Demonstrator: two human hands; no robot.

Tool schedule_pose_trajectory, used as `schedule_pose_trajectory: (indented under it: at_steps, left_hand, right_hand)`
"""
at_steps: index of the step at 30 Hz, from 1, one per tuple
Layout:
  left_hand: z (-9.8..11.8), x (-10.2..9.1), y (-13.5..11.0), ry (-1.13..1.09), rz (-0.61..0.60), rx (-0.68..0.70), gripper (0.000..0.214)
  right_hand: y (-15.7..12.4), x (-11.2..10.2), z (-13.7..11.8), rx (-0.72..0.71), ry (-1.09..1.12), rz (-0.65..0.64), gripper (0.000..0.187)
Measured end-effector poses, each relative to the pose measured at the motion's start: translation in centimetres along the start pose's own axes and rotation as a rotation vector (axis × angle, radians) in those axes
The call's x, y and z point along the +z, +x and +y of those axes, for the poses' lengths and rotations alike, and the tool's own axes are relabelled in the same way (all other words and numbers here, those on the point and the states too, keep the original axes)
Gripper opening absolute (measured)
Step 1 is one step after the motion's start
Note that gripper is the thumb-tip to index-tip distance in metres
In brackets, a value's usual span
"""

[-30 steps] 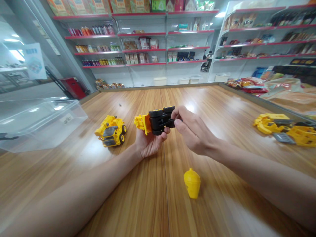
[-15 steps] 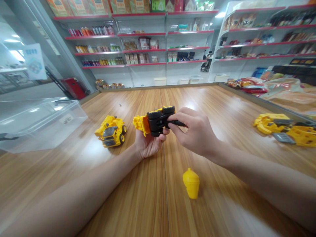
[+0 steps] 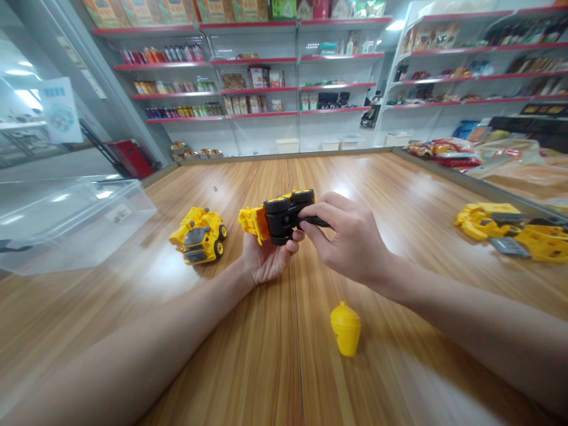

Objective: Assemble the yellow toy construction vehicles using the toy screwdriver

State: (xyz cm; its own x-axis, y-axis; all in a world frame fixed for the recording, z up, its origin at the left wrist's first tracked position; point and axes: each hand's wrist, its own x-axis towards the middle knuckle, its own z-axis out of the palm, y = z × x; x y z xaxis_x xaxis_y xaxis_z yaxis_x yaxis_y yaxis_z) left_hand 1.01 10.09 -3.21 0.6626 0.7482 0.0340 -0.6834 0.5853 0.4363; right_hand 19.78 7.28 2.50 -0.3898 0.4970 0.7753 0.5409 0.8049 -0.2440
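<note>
My left hand [image 3: 270, 260] grips a yellow and black toy truck [image 3: 277, 216] from below, above the middle of the table. The truck lies on its side, its black underside and wheels turned towards me. Pinched in my right hand [image 3: 350, 236] is a black screwdriver [image 3: 317, 221], its front end against the truck's underside; the tip is hidden. Nearer me stands a yellow cone-topped drum piece [image 3: 346, 329], below my right hand. Left of my hands, a second yellow toy truck [image 3: 199, 236] rests on its wheels.
Yellow and grey toy vehicle parts [image 3: 515, 231] lie at the right edge. A clear plastic box [image 3: 80, 222] is at the left. One tiny piece [image 3: 215, 189] sits farther back on the wooden table [image 3: 248, 355]. Stocked shelves [image 3: 252, 90] stand behind.
Very little differs. My right hand and the screwdriver have shifted slightly left against the truck; the left hand keeps its hold. The view has moved a touch.
</note>
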Motion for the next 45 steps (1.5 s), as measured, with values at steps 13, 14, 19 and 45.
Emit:
schedule_pose_trajectory:
  at_steps: [13, 14, 19, 45]
  left_hand:
    - [0.0, 0.0, 0.1, 0.043, 0.019, 0.015, 0.044]
    - [0.0, 0.0, 0.2, 0.048, 0.019, 0.029, 0.044]
    - [-0.4, -0.1, 0.7, 0.042, 0.045, 0.214, 0.045]
    - [-0.1, 0.7, 0.2, 0.017, 0.087, 0.065, 0.046]
  right_hand:
    - [-0.2, 0.5, 0.0, -0.033, 0.043, -0.011, 0.014]
    - [-0.3, 0.5, -0.1, -0.028, 0.043, -0.018, 0.014]
    - [-0.5, 0.7, -0.5, 0.066, 0.092, 0.005, 0.022]
    - [-2.0, 2.4, 2.0, -0.006, 0.157, 0.299, 0.018]
